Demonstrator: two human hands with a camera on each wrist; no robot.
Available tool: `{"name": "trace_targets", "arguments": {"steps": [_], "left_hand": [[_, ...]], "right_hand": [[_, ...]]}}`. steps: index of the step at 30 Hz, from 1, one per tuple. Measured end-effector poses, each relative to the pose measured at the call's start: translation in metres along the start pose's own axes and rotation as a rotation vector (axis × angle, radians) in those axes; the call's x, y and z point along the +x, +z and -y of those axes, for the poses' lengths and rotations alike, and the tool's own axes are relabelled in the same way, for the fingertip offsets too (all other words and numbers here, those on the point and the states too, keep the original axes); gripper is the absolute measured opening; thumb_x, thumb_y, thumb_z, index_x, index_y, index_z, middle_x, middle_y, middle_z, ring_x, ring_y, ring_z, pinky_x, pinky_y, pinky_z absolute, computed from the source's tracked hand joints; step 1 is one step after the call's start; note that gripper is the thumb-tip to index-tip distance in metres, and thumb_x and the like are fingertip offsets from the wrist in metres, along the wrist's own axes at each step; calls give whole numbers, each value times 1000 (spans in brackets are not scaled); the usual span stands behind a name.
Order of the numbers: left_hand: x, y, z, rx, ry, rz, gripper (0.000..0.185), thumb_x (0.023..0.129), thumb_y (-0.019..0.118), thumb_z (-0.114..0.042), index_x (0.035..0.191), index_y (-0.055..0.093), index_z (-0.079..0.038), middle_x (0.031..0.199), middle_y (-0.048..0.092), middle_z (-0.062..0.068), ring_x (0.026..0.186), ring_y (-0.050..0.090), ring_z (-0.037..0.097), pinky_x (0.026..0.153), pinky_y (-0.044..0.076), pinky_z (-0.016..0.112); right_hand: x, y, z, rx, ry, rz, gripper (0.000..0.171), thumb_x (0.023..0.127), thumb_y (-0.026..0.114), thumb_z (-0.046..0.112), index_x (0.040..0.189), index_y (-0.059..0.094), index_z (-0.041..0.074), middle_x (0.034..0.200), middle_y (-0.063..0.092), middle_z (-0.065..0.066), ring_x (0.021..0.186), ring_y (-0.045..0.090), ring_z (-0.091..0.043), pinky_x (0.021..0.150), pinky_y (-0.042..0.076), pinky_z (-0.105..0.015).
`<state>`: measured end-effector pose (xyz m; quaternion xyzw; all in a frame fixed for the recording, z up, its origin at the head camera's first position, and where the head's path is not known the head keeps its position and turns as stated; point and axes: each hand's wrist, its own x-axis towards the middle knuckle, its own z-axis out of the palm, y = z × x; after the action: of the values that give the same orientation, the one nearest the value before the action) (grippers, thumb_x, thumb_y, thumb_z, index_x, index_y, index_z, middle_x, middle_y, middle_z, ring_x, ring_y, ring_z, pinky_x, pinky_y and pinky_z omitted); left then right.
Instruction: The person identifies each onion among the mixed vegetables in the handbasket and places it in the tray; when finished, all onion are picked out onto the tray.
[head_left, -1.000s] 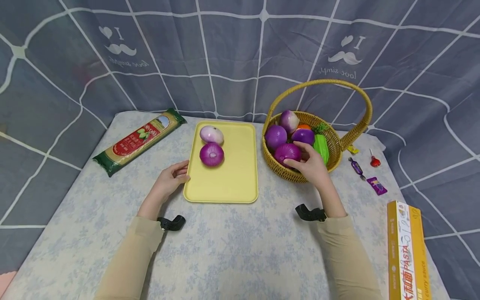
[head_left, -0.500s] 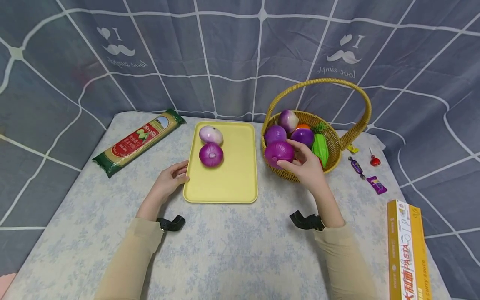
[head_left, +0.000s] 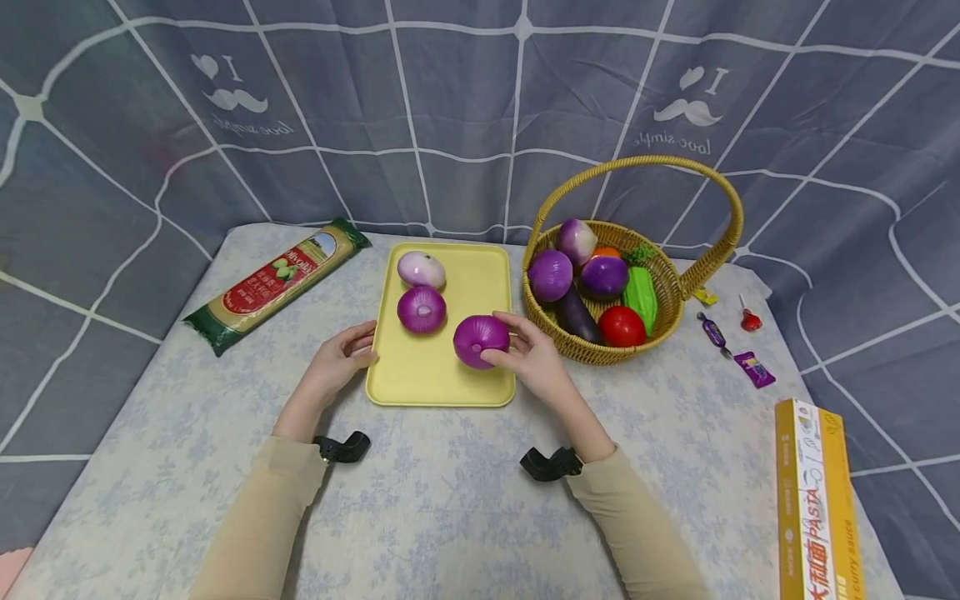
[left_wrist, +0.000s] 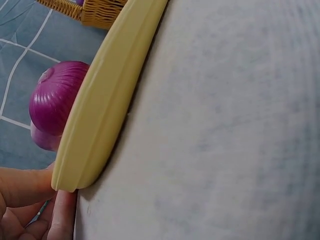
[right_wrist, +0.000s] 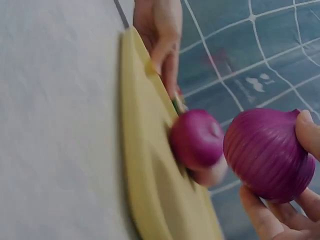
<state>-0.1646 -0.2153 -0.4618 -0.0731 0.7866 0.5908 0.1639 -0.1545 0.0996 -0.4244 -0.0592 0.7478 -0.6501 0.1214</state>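
Note:
My right hand (head_left: pixel 534 358) grips a purple onion (head_left: pixel 480 342) between thumb and fingers, over the right half of a yellow tray (head_left: pixel 450 390). In the right wrist view the held onion (right_wrist: pixel 270 155) hangs clear above the tray (right_wrist: pixel 150 175). With my left hand (head_left: pixel 337 362) I pinch the tray's left rim, the thumb (left_wrist: pixel 25 186) against its edge and a finger underneath. A second purple onion (head_left: pixel 422 310) and a paler, white-and-purple onion (head_left: pixel 422 270) lie in the tray's upper left.
A wicker basket (head_left: pixel 592 357) with a tall handle stands right of the tray, holding an eggplant (head_left: pixel 576 317), a tomato (head_left: pixel 622 327) and other vegetables. A pasta bag (head_left: pixel 277 283) lies at left. Wrapped candies (head_left: pixel 753 370) and a pasta box (head_left: pixel 817 500) are at right.
My right hand has lifted the purple onion out of the basket and carried it left over the tray. An eggplant and tomato now show in the basket. The left hand stays at the rim.

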Motion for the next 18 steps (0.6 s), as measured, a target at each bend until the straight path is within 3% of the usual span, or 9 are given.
{"name": "trace_targets", "arguments": {"steps": [11,14,18], "left_hand": [[0,0,0,31,-14,-4,61,98,56,-5,155,33,-11,148,47,18,137,44,29,96,47,16],[-1,0,0,32,-17,-7,61,99,57,-5,154,33,-11,149,47,18,137,45,29,101,46,21],[-1,0,-1,31,-15,-9,61,99,57,-6,155,33,-11,149,47,18,137,45,29,99,47,19]], "right_hand": [[19,35,-17,-8,37,54,68,84,77,9,144,45,4,142,52,-16,128,55,-31,105,48,-39],[23,42,-19,-22,39,64,68,84,78,10,143,45,2,141,53,-17,126,56,-31,103,49,-37],[26,50,-18,-39,41,77,64,84,78,10,140,48,3,135,56,-18,122,59,-32,98,53,-35]]}}
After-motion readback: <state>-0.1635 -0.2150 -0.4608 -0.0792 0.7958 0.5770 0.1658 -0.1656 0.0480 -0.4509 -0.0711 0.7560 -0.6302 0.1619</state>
